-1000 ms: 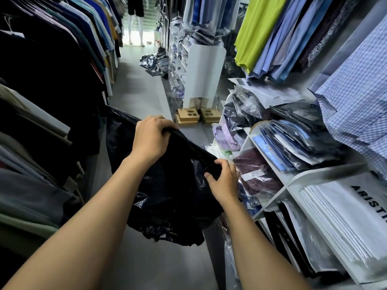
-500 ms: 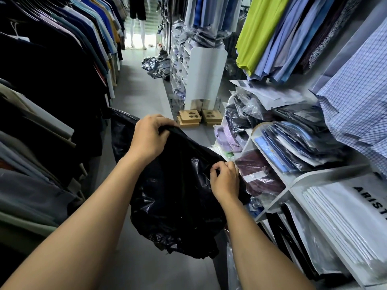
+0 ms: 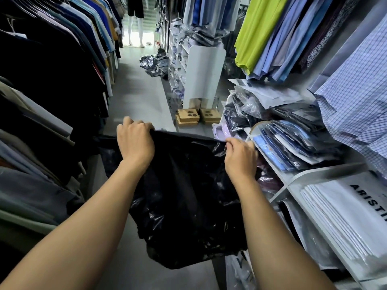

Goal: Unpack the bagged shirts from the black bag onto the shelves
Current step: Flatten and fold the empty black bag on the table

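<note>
A crumpled black plastic bag (image 3: 184, 197) hangs in the aisle in front of me, held up by its top edge. My left hand (image 3: 135, 141) grips the left part of that edge and my right hand (image 3: 240, 158) pinches the right part, so the edge is stretched between them. What is inside the bag is hidden. To the right stand white shelves (image 3: 314, 174) with bagged shirts (image 3: 293, 143) stacked in the compartments; more bagged shirts (image 3: 251, 109) are heaped on top.
A rack of hanging dark clothes (image 3: 52, 91) lines the left. Shirts hang above the shelves on the right (image 3: 282, 34). White folded bags (image 3: 345, 216) fill a lower compartment. Cardboard boxes (image 3: 196, 116) and black bags (image 3: 155, 63) lie on the aisle floor further ahead.
My right hand has moved right and up along the bag's edge, and both hands have pulled the top of the bag out wider and flatter.
</note>
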